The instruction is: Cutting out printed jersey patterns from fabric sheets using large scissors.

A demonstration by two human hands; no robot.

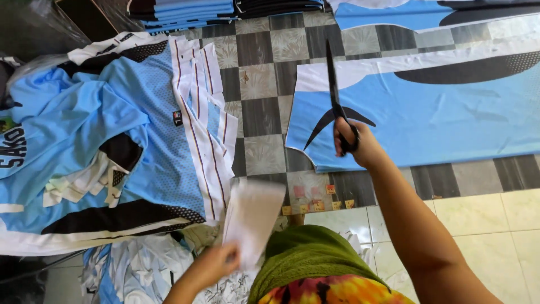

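My right hand grips the handles of long black scissors, blades pointing up and away, over a light blue printed fabric panel with white and black shapes that lies flat on the floor. My left hand holds a blurred white strip of cut fabric near my lap, beside a pile of light blue, white and black jersey pieces.
The floor is black and grey checkered tile, turning to cream tile near me. Folded blue fabric stacks lie at the top. White offcuts lie at lower left. A green cloth covers my lap.
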